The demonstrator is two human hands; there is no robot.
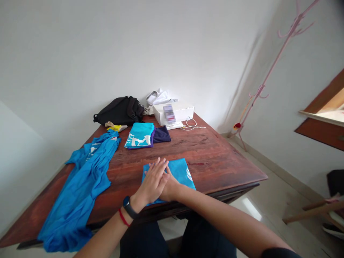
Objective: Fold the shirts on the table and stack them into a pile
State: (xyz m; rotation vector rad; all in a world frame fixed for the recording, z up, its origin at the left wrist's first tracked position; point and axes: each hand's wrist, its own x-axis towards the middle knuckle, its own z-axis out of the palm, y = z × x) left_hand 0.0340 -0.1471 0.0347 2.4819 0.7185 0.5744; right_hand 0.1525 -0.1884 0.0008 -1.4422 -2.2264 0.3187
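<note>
A folded blue T-shirt (180, 168) with a white print at its right side lies at the table's front edge. My left hand (153, 181), with a black band on its wrist, lies across the back of my right hand (170, 186). The left fingers are stretched out and hold nothing. My right hand is pressed flat on the shirt, its fingers partly covered by the left. To the left, an unfolded blue shirt (88, 175) is spread lengthwise, its lower end hanging over the edge. Farther back sits a stack of folded clothes with a turquoise shirt (140, 134) on top.
A dark folded cloth (162, 134) touches the stack. Behind are a black backpack (118, 111), a white box (182, 111) and a white cable (191, 125). Yellow and white cloth (116, 127) lies near the backpack. A pink coat stand (276, 61) leans into view at right.
</note>
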